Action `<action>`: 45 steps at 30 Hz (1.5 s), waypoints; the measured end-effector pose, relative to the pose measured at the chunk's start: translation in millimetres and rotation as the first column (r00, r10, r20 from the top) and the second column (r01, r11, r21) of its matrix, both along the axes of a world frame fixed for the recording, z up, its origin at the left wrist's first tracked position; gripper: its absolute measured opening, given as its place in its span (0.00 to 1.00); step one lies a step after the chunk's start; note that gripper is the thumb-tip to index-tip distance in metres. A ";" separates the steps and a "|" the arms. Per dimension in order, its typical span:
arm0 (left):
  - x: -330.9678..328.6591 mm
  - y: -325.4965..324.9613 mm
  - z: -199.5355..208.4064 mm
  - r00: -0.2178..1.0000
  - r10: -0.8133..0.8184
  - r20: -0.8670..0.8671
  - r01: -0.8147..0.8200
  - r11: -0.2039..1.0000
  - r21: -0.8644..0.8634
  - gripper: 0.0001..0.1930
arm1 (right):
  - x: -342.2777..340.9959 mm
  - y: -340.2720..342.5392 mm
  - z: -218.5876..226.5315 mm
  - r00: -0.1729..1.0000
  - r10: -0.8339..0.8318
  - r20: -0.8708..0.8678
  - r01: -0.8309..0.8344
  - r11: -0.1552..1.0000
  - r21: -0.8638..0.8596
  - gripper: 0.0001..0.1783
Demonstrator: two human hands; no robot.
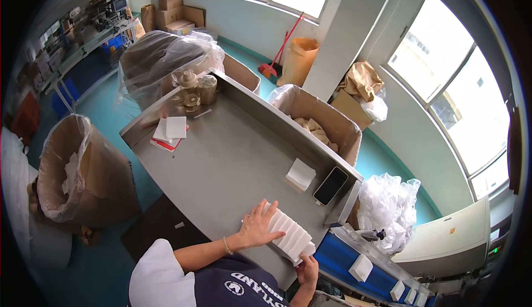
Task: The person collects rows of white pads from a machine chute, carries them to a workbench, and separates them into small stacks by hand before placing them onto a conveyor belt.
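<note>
A row of white folded paper pads [289,236], napkin-like, lies on the grey metal table [221,146] close to my body. Across the far left end of the row rests my left hand [256,228], fingers stretched out and thumb spread along the pads. At the near right end, my right hand [307,272] is closed on the last pads, its fingertips partly hidden. Another small white pad stack [300,174] sits farther back, beside a black-screened phone [331,186]. More white pads [170,128] lie over a red-edged piece at the table's far left.
A blue conveyor belt [332,260] carrying several white pads [361,268] runs past the table's right end. Bottles and a jar [191,92] stand in the far corner. Plastic-lined cartons [88,174] surround the table. A bag of clear plastic [388,210] sits at the right.
</note>
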State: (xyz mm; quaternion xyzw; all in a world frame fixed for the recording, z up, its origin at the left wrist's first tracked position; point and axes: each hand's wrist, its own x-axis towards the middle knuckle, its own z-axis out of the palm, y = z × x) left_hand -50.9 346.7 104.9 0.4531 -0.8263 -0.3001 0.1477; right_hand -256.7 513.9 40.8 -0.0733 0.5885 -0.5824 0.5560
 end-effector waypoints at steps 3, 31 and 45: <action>0.0 -0.3 0.3 1.000 -0.005 -0.004 0.005 0.999 0.039 0.52 | 6.3 2.7 -2.3 0.957 -0.290 -0.026 0.291 0.956 0.036 0.19; -22.2 23.2 -8.6 0.977 -0.210 -0.030 0.211 0.977 0.023 0.53 | 43.5 -24.1 30.2 0.923 -0.126 -0.365 0.114 0.992 -0.055 0.22; -23.2 19.9 -13.6 0.973 -0.204 -0.107 0.213 0.973 0.083 0.53 | 14.1 -0.1 0.4 0.916 -0.399 0.047 0.402 0.913 -0.075 0.24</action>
